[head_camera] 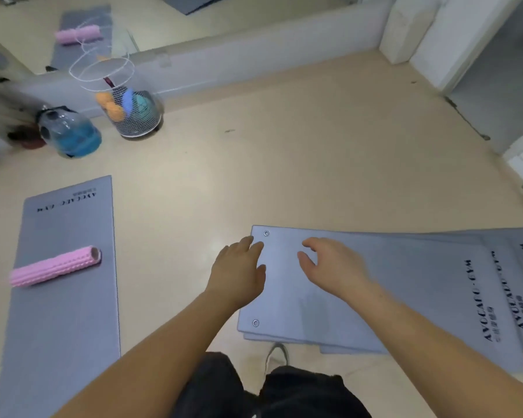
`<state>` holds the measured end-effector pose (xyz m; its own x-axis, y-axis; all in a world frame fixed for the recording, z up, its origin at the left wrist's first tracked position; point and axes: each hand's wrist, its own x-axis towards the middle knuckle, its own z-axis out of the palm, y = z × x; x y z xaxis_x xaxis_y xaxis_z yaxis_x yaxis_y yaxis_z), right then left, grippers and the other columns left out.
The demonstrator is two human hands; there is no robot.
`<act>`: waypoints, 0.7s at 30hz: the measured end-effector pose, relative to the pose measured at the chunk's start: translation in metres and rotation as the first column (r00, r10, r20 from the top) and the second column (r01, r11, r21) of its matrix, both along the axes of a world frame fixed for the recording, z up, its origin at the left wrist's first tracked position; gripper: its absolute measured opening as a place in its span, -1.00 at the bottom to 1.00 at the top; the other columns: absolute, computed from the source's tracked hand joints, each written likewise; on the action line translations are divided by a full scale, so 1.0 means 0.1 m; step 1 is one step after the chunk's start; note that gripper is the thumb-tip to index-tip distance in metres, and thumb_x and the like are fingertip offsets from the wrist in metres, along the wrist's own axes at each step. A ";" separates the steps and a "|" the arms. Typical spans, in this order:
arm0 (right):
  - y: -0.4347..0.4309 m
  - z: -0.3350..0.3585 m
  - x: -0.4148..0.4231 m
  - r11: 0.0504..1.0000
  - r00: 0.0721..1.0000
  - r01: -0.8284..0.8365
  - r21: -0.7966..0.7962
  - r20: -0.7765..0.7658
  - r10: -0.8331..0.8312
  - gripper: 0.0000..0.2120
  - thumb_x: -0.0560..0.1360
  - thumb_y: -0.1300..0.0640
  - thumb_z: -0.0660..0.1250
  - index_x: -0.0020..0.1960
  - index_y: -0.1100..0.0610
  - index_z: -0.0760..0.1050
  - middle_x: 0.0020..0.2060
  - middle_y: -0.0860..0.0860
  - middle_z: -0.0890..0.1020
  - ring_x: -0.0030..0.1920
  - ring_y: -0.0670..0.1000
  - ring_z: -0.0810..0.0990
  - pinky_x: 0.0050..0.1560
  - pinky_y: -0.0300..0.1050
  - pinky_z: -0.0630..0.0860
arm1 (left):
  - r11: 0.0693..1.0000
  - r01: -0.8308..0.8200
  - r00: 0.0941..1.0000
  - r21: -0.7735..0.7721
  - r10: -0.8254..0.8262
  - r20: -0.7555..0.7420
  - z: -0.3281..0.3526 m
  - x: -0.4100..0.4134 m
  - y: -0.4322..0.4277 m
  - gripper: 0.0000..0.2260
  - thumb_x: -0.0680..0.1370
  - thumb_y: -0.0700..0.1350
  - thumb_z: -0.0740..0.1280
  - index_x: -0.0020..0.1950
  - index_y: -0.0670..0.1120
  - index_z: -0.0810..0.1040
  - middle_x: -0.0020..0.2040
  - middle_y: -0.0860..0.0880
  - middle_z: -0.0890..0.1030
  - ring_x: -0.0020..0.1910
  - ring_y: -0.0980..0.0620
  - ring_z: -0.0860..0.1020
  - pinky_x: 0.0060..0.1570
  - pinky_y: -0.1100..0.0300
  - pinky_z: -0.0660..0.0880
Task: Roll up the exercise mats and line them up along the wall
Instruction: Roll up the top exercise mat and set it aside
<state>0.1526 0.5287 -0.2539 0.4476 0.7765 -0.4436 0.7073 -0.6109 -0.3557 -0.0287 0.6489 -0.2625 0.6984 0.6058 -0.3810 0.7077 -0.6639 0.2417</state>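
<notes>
Dark trousers (254,387) and one shoe (277,356) fill the 6 o'clock edge, the shoe toe just beside the near rim of a stack of grey mats (405,327).

Both forearms reach forward to that stack. The left hand (239,273) is over its short end, where two eyelets (266,233) mark the corners. The right hand (332,267) is further onto the top mat (405,282). Fingers (255,247) of both hands are spread and lightly curved, gripping nothing. Whether they touch the mat or hover just above it I cannot tell.

The stack lies flat and unrolled on the floor (254,176), its long axis running from the hands toward 3 o'clock, the sheets slightly fanned at the far end. Rolling should therefore start at the eyelet edge and travel toward 3 o'clock. The left hand is the nearer one to that edge.

At 9 o'clock, well apart, a single mat (64,327) lies flat with a pink foam roller (55,265) across it, which must come off before that mat can be rolled.

Toward 11 o'clock, a blue-tinted jug (73,134) and a wire basket (133,116) of coloured balls stand against the mirrored wall (254,22), taking up part of the space there.
</notes>
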 end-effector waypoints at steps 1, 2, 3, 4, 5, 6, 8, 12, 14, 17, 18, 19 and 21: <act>0.10 0.00 0.05 1.000 1.000 0.011 -0.015 -0.005 -0.011 -0.55 0.72 -0.17 0.16 0.54 -0.04 0.45 0.35 -0.08 0.61 0.35 0.02 0.59 0.26 -0.02 0.54 | 1.000 0.018 1.000 0.003 -0.018 -0.007 -0.02 0.10 0.14 -0.54 0.72 0.01 0.22 0.62 -0.06 0.36 0.64 -0.05 0.33 0.46 -0.12 0.45 0.39 0.08 0.33; 0.19 0.00 0.09 1.000 1.000 0.017 -0.026 -0.003 -0.017 -0.55 0.72 -0.17 0.16 0.54 -0.04 0.45 0.34 -0.08 0.62 0.35 0.02 0.59 0.26 -0.02 0.54 | 0.999 0.045 0.999 0.004 -0.045 -0.017 -0.02 0.18 0.26 -0.53 0.72 0.01 0.22 0.62 -0.06 0.35 0.64 -0.05 0.33 0.45 -0.12 0.45 0.39 0.07 0.33; 0.34 -0.02 0.18 0.998 0.999 0.044 -0.043 -0.004 -0.044 -0.55 0.72 -0.17 0.16 0.54 -0.04 0.45 0.34 -0.08 0.62 0.35 0.02 0.59 0.25 -0.03 0.53 | 0.996 0.085 0.996 -0.019 -0.086 -0.037 -0.05 0.31 0.46 -0.53 0.72 0.02 0.22 0.63 -0.05 0.34 0.64 -0.05 0.32 0.45 -0.12 0.45 0.39 0.07 0.32; 0.51 -0.05 0.29 0.995 0.997 0.081 -0.060 -0.004 -0.082 -0.55 0.72 -0.17 0.15 0.54 -0.04 0.44 0.35 -0.08 0.62 0.35 0.01 0.59 0.24 -0.05 0.52 | 0.990 0.134 0.989 -0.041 -0.136 -0.061 -0.10 0.47 0.69 -0.52 0.72 0.02 0.22 0.63 -0.05 0.34 0.64 -0.04 0.31 0.45 -0.12 0.45 0.39 0.07 0.32; 0.67 -0.09 0.39 0.990 0.993 0.119 -0.073 -0.005 -0.119 -0.55 0.73 -0.16 0.14 0.55 -0.04 0.44 0.36 -0.08 0.62 0.35 0.01 0.59 0.24 -0.05 0.52 | 0.981 0.188 0.978 -0.047 -0.192 -0.086 -0.17 0.62 0.91 -0.52 0.71 0.02 0.22 0.63 -0.05 0.33 0.65 -0.05 0.30 0.45 -0.12 0.45 0.39 0.06 0.32; 0.84 -0.14 0.47 0.983 0.986 0.164 -0.080 -0.010 -0.166 -0.55 0.73 -0.16 0.14 0.55 -0.04 0.43 0.37 -0.08 0.61 0.36 0.01 0.58 0.24 -0.06 0.51 | 0.971 0.233 0.966 -0.052 -0.238 -0.106 -0.24 0.77 1.15 -0.52 0.71 0.02 0.21 0.63 -0.05 0.33 0.65 -0.05 0.29 0.45 -0.12 0.45 0.39 0.06 0.32; 1.17 -0.31 0.67 0.963 0.965 0.260 -0.072 -0.016 -0.262 -0.54 0.73 -0.15 0.14 0.56 -0.03 0.43 0.39 -0.08 0.61 0.37 0.00 0.58 0.24 -0.08 0.51 | 0.945 0.323 0.938 -0.055 -0.327 -0.115 -0.45 1.13 1.63 -0.54 0.71 0.00 0.22 0.61 -0.06 0.35 0.63 -0.06 0.32 0.43 -0.13 0.46 0.37 0.06 0.35; 1.75 -0.74 0.94 0.872 0.877 0.476 -0.112 -0.016 -0.480 -0.56 0.74 -0.14 0.13 0.54 -0.01 0.45 0.33 -0.05 0.63 0.32 0.04 0.60 0.20 -0.05 0.53 | 0.835 0.546 0.826 -0.070 -0.551 -0.123 -0.95 1.85 2.46 -0.57 0.69 -0.02 0.24 0.56 -0.08 0.41 0.57 -0.07 0.40 0.39 -0.15 0.49 0.35 0.03 0.36; 2.01 -0.98 1.03 0.808 0.822 0.561 -0.182 0.006 -0.570 -0.57 0.74 -0.13 0.11 0.51 0.01 0.45 0.28 -0.02 0.64 0.25 0.09 0.63 0.15 -0.02 0.55 | 0.747 0.660 0.736 -0.086 -0.665 -0.127 -1.21 2.14 2.83 -0.59 0.67 -0.04 0.27 0.52 -0.10 0.45 0.54 -0.09 0.43 0.38 -0.17 0.51 0.35 0.00 0.37; 2.27 -1.24 1.09 0.713 0.753 0.642 -0.283 0.058 -0.655 -0.62 0.74 -0.11 0.11 0.39 0.05 0.51 0.18 0.01 0.65 0.15 0.12 0.66 0.02 -0.03 0.50 | 0.615 0.779 0.603 -0.126 -0.788 -0.120 -1.45 2.38 3.20 -0.59 0.65 -0.07 0.32 0.50 -0.12 0.50 0.53 -0.13 0.47 0.38 -0.20 0.53 0.36 -0.04 0.40; 2.34 -1.30 1.10 0.679 0.726 0.668 -0.303 0.067 -0.684 -0.64 0.74 -0.10 0.11 0.35 0.07 0.52 0.14 0.02 0.65 0.12 0.12 0.66 -0.01 -0.04 0.49 | 0.556 0.818 0.541 -0.146 -0.830 -0.132 -1.50 2.43 3.28 -0.57 0.66 -0.06 0.29 0.54 -0.10 0.46 0.57 -0.11 0.42 0.43 -0.18 0.50 0.41 -0.03 0.36; 2.39 -1.36 1.09 0.649 0.699 0.692 -0.314 0.071 -0.711 -0.65 0.73 -0.10 0.11 0.31 0.08 0.52 0.11 0.03 0.65 0.10 0.13 0.66 -0.02 -0.04 0.49 | 0.504 0.848 0.486 -0.165 -0.863 -0.142 -1.56 2.45 3.34 -0.55 0.68 -0.04 0.26 0.58 -0.07 0.41 0.61 -0.08 0.36 0.48 -0.14 0.45 0.46 -0.01 0.32; 2.44 -1.50 1.06 0.585 0.629 0.754 -0.297 0.073 -0.774 -0.66 0.73 -0.09 0.12 0.29 0.07 0.53 0.06 0.03 0.66 0.07 0.13 0.66 -0.05 -0.04 0.50 | 0.430 0.882 0.412 -0.193 -0.902 -0.127 -1.74 2.49 3.41 -0.54 0.70 -0.02 0.21 0.61 -0.04 0.34 0.65 -0.05 0.28 0.52 -0.09 0.39 0.50 0.04 0.26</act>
<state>0.2582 0.7728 -0.4038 0.7844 0.0010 -0.6203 -0.0824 -0.9910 -0.1058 0.2205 0.9901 -0.4361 0.7346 -0.3574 -0.5767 -0.2391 -0.9318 0.2730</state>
